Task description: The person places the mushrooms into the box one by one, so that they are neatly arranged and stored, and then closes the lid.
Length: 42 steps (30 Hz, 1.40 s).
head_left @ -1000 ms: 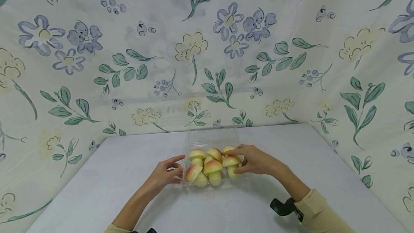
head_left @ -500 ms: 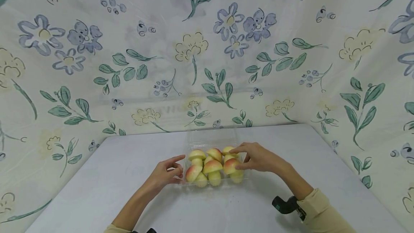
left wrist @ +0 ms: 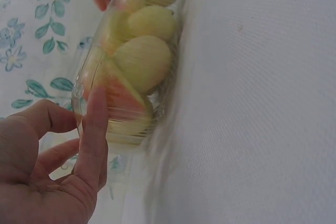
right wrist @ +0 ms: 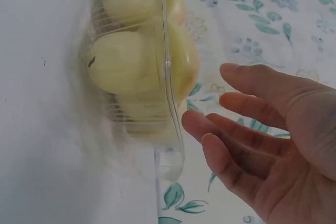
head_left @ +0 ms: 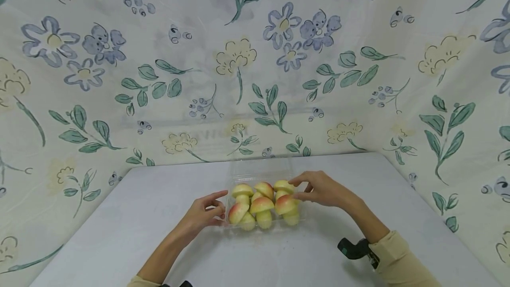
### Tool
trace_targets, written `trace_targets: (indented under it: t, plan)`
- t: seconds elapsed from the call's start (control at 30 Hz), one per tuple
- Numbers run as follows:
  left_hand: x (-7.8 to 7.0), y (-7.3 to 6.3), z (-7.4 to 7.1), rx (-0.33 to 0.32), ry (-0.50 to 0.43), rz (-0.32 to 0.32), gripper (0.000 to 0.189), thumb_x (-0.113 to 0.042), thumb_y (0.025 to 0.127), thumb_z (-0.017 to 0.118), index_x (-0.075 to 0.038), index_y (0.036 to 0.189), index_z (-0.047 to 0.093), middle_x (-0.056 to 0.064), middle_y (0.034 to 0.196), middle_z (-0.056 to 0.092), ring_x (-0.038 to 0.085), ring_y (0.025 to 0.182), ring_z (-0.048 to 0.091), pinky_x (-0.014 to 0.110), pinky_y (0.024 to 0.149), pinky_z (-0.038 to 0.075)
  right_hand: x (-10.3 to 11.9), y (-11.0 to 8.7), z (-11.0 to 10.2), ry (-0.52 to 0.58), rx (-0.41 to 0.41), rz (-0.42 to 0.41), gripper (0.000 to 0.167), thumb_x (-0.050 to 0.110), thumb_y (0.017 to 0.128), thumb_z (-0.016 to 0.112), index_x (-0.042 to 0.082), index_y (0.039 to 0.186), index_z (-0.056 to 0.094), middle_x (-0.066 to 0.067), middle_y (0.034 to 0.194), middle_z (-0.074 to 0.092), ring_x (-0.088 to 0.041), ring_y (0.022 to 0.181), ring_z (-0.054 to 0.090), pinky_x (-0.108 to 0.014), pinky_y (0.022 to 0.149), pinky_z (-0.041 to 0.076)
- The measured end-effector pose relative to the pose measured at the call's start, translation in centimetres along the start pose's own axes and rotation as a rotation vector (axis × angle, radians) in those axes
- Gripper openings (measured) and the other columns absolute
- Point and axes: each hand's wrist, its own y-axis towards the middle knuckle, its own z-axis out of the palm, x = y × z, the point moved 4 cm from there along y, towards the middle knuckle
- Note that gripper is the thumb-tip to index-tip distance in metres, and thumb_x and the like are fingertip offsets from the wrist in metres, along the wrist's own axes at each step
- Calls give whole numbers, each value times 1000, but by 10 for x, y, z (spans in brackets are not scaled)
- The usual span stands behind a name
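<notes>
In the head view, a clear plastic clamshell box (head_left: 260,225) lies on the white table with its lid folded back. Inside it sit several yellow mushroom-shaped pieces (head_left: 264,219) with red-blushed caps, in two rows. My left hand (head_left: 201,213) rests at the box's left end. The left wrist view has that hand's fingers (left wrist: 94,135) extended along the clear end wall and rim. Near the right end, my right hand (head_left: 324,189) hovers with relaxed fingers by the rightmost mushroom-shaped pieces (head_left: 287,204). The right wrist view shows nothing between its spread fingers (right wrist: 236,142), beside the rim.
The raised transparent lid (head_left: 260,168) stands behind the box, close to the floral backdrop (head_left: 255,79). Dark wrist-camera mounts (head_left: 352,248) show beneath the sleeves. Bare white table (head_left: 271,260) lies in front of the box.
My right hand has let go of the front right mushroom-shaped piece and drawn back up and to the right. That piece has shifted slightly right and down. The left hand stays in place.
</notes>
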Motion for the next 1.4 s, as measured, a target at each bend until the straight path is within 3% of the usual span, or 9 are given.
trace_targets:
  t: [0.17,0.43,0.67,0.83,1.13,1.4]
  plan:
    - [-1,0,0,4,1,4,62,-4,91,55,6,148,34,4,92,55,13,83,58,29,74,62,-7,1,-2,5,-18,8,40,24,94,66,2,127,63,-15,116,67,-10,81,70,-19,64,56]
    - [1,1,0,-24,5,-19,60,-3,89,56,5,147,38,3,91,55,12,82,60,27,72,62,-22,4,-3,10,-51,62,37,22,95,64,0,125,64,-16,112,67,-20,79,71,-20,62,57]
    - [3,1,-1,-12,3,-9,61,-3,89,54,5,147,37,3,90,55,14,83,59,28,73,62,-41,10,0,6,-79,94,33,17,98,59,-3,124,63,-18,109,68,-22,74,71,-20,57,56]
    - [4,2,-2,-12,-1,-10,61,-3,89,54,5,147,37,4,91,55,15,83,58,29,73,62,-57,19,-1,3,-87,121,33,13,100,54,-6,125,61,-22,113,68,-20,72,71,-22,56,57]
    - [2,3,-1,-14,12,-15,60,-5,91,55,4,147,38,5,92,56,17,85,59,28,72,62,-84,44,-2,54,-77,244,35,14,101,51,-5,129,59,-24,118,66,-19,73,72,-27,58,60]
    - [5,3,-1,-23,6,-18,60,-3,90,55,4,147,38,4,91,55,17,84,59,29,72,62,-95,61,2,126,-31,279,40,17,104,43,-6,136,52,-24,116,65,-22,82,72,-30,66,62]
